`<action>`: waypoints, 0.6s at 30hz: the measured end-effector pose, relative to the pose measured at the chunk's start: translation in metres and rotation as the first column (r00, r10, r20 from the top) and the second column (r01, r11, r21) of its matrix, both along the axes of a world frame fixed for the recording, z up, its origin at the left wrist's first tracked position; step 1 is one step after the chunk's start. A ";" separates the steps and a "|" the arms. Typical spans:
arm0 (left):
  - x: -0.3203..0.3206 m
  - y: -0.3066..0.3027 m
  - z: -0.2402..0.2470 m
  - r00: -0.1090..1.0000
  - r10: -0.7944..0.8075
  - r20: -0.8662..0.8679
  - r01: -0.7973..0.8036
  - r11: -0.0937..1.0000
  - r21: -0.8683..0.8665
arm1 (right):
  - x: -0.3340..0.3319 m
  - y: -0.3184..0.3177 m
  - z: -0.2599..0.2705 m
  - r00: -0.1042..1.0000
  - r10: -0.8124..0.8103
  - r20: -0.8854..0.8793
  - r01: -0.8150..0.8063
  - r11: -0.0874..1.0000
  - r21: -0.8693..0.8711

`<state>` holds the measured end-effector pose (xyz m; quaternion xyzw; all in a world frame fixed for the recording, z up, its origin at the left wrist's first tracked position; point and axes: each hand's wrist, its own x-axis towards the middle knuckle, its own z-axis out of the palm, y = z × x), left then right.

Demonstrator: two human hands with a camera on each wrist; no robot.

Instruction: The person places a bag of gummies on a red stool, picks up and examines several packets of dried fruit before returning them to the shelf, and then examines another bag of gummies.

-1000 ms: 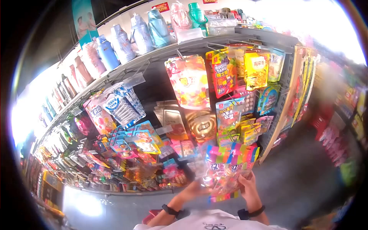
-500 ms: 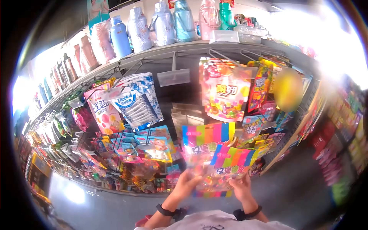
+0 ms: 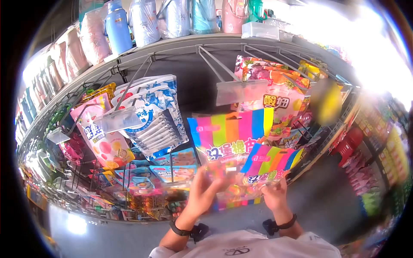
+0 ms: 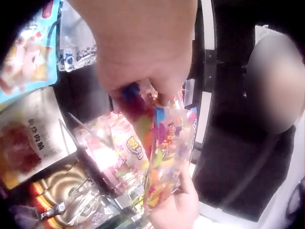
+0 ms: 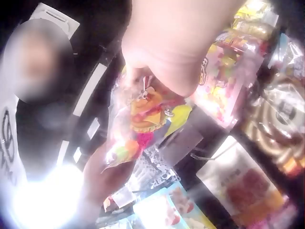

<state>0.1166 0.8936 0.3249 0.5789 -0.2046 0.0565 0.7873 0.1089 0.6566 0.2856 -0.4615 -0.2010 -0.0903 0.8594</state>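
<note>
Two see-through candy bags with rainbow-striped tops are held up in front of the shelf in the head view. The taller candy bag (image 3: 228,135) stands behind, and the smaller-looking candy bag (image 3: 272,160) overlaps it at the right. My left hand (image 3: 204,191) grips the left side of the taller bag, thumb toward me; its fingertips are partly hidden behind the plastic. With thumb and fingers, my right hand (image 3: 276,195) pinches the front bag at its lower right. Colourful sweets show through the plastic (image 5: 147,112) in the right wrist view.
Facing me, a rack carries blue-and-white bags (image 3: 150,120), a pink gummy bag (image 3: 103,133) and fruit-candy pouches (image 3: 279,94) on hooks. An empty-fronted hook with a clear label holder (image 3: 241,91) juts out above the bags. Thermos flasks (image 3: 118,28) line the top shelf.
The bags have come up and closer to the rack, spreading from a bunched pair into two overlapping fronts. My left hand has moved up onto the taller bag. The head view has moved nearer the shelf.
</note>
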 end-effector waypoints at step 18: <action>0.026 -0.034 0.023 0.942 0.332 0.042 -0.331 0.943 -0.028 | 0.087 -0.028 0.021 0.940 0.339 -0.042 -0.334 0.938 0.098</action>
